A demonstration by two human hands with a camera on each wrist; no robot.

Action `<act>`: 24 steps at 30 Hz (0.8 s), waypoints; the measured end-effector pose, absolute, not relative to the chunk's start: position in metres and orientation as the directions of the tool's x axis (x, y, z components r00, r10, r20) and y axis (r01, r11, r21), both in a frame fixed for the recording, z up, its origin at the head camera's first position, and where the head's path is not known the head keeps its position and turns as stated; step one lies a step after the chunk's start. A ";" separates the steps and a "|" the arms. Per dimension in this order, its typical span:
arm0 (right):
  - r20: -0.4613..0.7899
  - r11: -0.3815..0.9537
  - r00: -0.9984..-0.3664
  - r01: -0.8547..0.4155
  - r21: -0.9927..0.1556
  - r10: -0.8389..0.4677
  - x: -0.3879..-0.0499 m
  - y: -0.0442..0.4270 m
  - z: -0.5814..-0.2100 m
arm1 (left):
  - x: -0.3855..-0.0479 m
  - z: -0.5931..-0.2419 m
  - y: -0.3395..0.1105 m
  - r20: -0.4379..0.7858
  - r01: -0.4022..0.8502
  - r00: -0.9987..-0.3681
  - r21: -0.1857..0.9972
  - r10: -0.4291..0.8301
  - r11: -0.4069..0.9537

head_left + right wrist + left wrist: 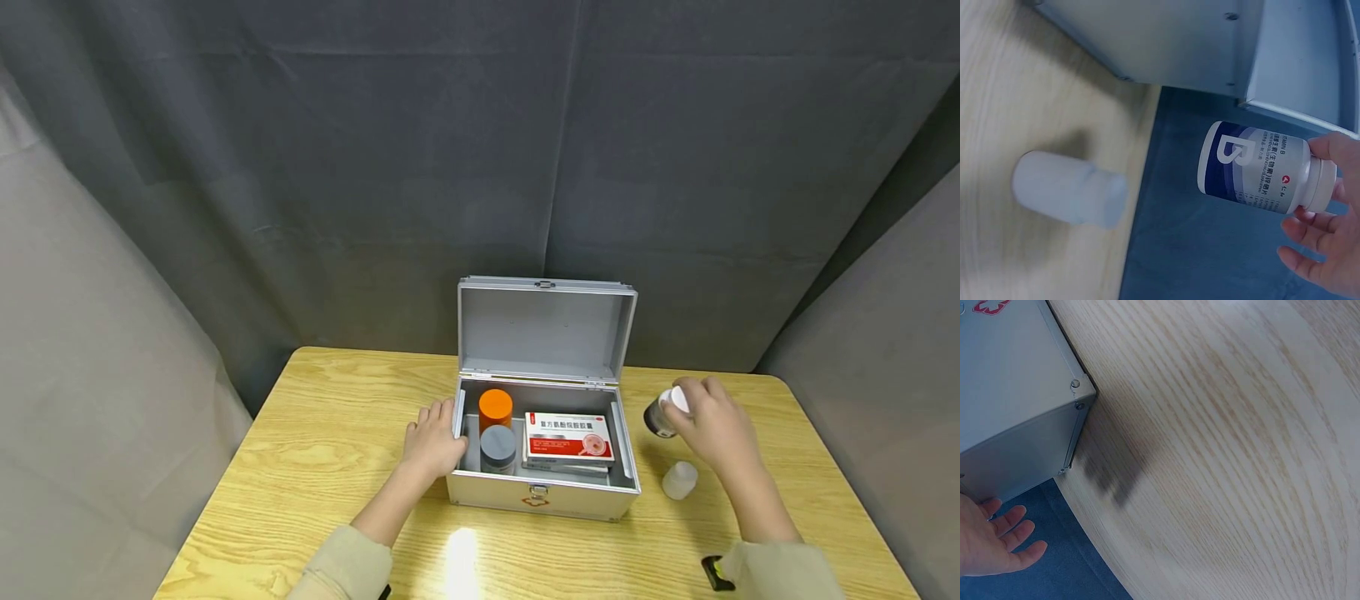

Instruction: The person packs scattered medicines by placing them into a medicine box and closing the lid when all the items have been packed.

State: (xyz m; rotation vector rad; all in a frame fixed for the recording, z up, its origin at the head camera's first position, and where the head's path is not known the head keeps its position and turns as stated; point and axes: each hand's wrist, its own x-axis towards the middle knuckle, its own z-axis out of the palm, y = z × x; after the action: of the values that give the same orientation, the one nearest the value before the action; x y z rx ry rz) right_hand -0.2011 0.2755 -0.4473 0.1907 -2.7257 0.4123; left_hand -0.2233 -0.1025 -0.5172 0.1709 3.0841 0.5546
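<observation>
My right hand (716,423) pinches a vitamin bottle (1257,165) near its white cap, holding it above the table to the right of an aluminium medicine box (543,497). The bottle's label is white and dark blue with a large B. Below it a plain white bottle (679,481) stands on the table. My left hand (435,442) rests on the box's left rim, fingers extended. The box's lid (543,332) is raised. Inside are an orange-capped bottle (496,407), a grey-capped bottle (498,447) and a red-and-white medicine carton (567,437) lying on another carton.
The wooden table (330,450) carries the box near its back edge. A dark grey curtain (375,167) hangs behind, with pale grey cloth (97,350) on both sides. A black-and-yellow object (717,572) lies by the right sleeve.
</observation>
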 end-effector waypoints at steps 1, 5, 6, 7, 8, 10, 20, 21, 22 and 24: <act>0.387 0.947 -0.919 -0.188 -0.260 -0.076 -0.200 0.274 -0.445 | -0.223 -0.517 -0.102 0.016 0.107 -0.994 0.347 0.108 0.932; 0.411 0.943 -0.908 -0.207 -0.261 -0.085 -0.198 0.266 -0.436 | -0.223 -0.517 -0.102 0.017 0.107 -0.994 0.347 0.108 0.932; 0.419 0.942 -0.904 -0.213 -0.260 -0.088 -0.197 0.264 -0.433 | -0.223 -0.517 -0.102 0.017 0.107 -0.994 0.348 0.108 0.931; 0.427 0.941 -0.899 -0.220 -0.257 -0.094 -0.197 0.261 -0.431 | -0.223 -0.517 -0.102 0.017 0.107 -0.994 0.348 0.107 0.931; 0.435 0.940 -0.895 -0.226 -0.254 -0.098 -0.196 0.259 -0.429 | -0.224 -0.517 -0.102 0.018 0.107 -0.994 0.347 0.107 0.932; 0.443 0.940 -0.890 -0.236 -0.248 -0.107 -0.194 0.255 -0.426 | -0.223 -0.517 -0.102 0.020 0.107 -0.994 0.349 0.107 0.931; 0.415 0.935 -0.896 -0.273 -0.227 -0.161 -0.190 0.234 -0.417 | -0.223 -0.516 -0.102 0.025 0.107 -0.994 0.339 0.105 0.935; 0.412 0.933 -0.895 -0.282 -0.221 -0.173 -0.190 0.232 -0.417 | -0.223 -0.516 -0.102 0.025 0.108 -0.994 0.338 0.105 0.935; 0.410 0.932 -0.893 -0.293 -0.215 -0.186 -0.190 0.230 -0.417 | -0.223 -0.516 -0.102 0.025 0.108 -0.994 0.336 0.106 0.935; 0.407 0.926 -0.889 -0.313 -0.210 -0.208 -0.189 0.225 -0.416 | -0.223 -0.517 -0.103 0.026 0.109 -0.994 0.333 0.107 0.936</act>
State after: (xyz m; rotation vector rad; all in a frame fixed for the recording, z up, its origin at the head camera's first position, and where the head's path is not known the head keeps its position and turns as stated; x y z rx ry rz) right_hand -0.1894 0.2251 -0.4158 0.3799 -2.7010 0.3819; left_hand -0.2234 -0.1026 -0.5167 0.1726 3.0986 0.5342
